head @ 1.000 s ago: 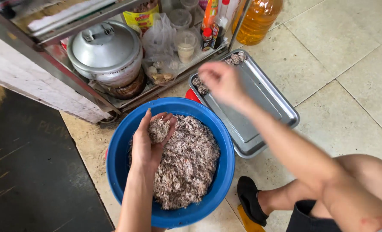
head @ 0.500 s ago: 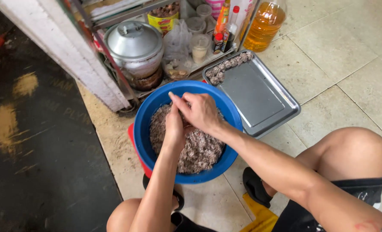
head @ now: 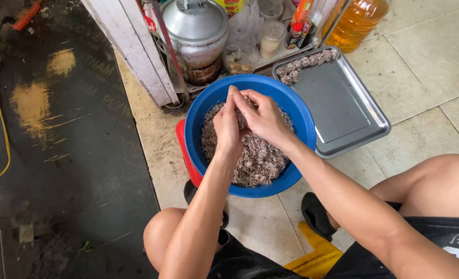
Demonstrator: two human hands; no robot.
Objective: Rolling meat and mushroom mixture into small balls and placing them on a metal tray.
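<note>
Blue plastic, a wide basin (head: 198, 111), sits on the tiled floor (head: 436, 57) under both hands, more than half full of speckled minced-meat mixture (head: 255, 160). The left hand (head: 228, 126) and right hand (head: 264, 118) are pressed together above it, fingers curled round a small lump of that mixture between the palms; how much they hold I cannot tell. Just right of the right hand lies a steel tray (head: 343, 108), and only one short row of shaped meatballs (head: 304, 63) lines its far edge, so by my reckoning most of the work remains: the tray is mostly bare and the basin heaped. Beyond the hands stand a metal pot (head: 196, 23), small jars and a bottle of amber oil (head: 356, 20). A red stool (head: 185, 150) shows under the basin's left side. Nothing blocks the way to the tray.
</note>
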